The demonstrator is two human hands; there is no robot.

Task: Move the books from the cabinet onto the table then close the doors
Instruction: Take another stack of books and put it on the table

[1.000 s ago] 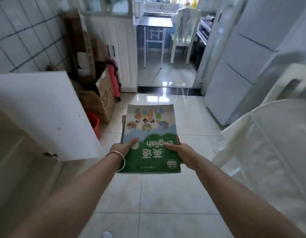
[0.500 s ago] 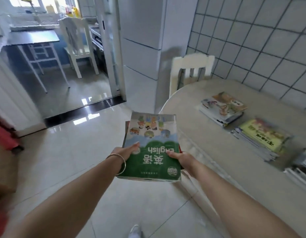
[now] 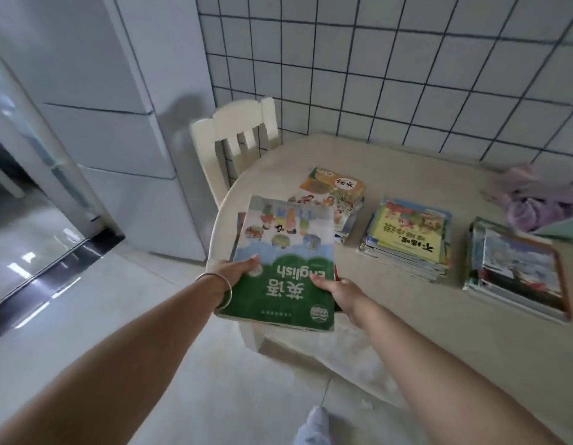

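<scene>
I hold a small stack of books [image 3: 285, 252], topped by a green and white "English" book, flat in both hands above the left edge of the round beige table [image 3: 439, 332]. My left hand [image 3: 233, 271] grips its left side, thumb on the cover; a bangle circles that wrist. My right hand [image 3: 338, 290] grips the lower right corner. On the table lie three piles: an orange-covered pile [image 3: 339, 194], a yellow-green pile [image 3: 410, 236] and a blue-covered pile [image 3: 519, 271]. The cabinet is out of view.
A white chair [image 3: 237, 139] stands behind the table's left end against the tiled wall [image 3: 375, 59]. A tall white fridge [image 3: 102, 107] is at the left. Purple cloth [image 3: 535, 200] lies at the table's far right. My shoe [image 3: 311, 425] shows below.
The view has swung right from the cabinet side to the table. The held books have moved from above the floor to above the table's edge, grip unchanged.
</scene>
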